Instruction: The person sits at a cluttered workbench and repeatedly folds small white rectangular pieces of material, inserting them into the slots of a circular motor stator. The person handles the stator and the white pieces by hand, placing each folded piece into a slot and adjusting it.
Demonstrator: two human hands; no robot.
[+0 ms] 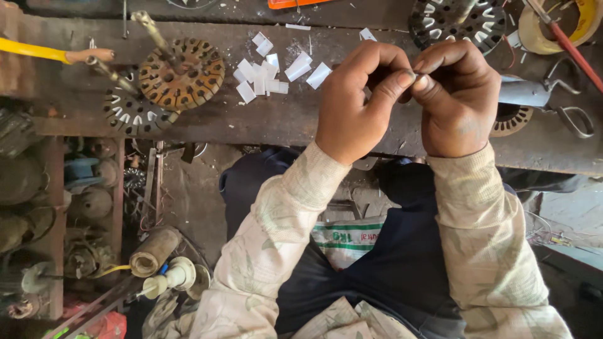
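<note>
A small pale piece (417,78), too tiny to identify, sits pinched between the fingertips of the left hand (358,100) and the right hand (457,100), held above the edge of the dark workbench (264,122). Just left of the pinch lies a scatter of white paper slips (270,74). Farther left stand a rusty slotted motor core (182,72) and a darker one (133,113). Right of the grip lie metal shears (553,100); another slotted core (458,22) lies just beyond the knuckles.

My hands (402,100) meet above the workbench's (264,122) near edge; paper slips (270,72) lie left, scissors (553,100) right.
</note>
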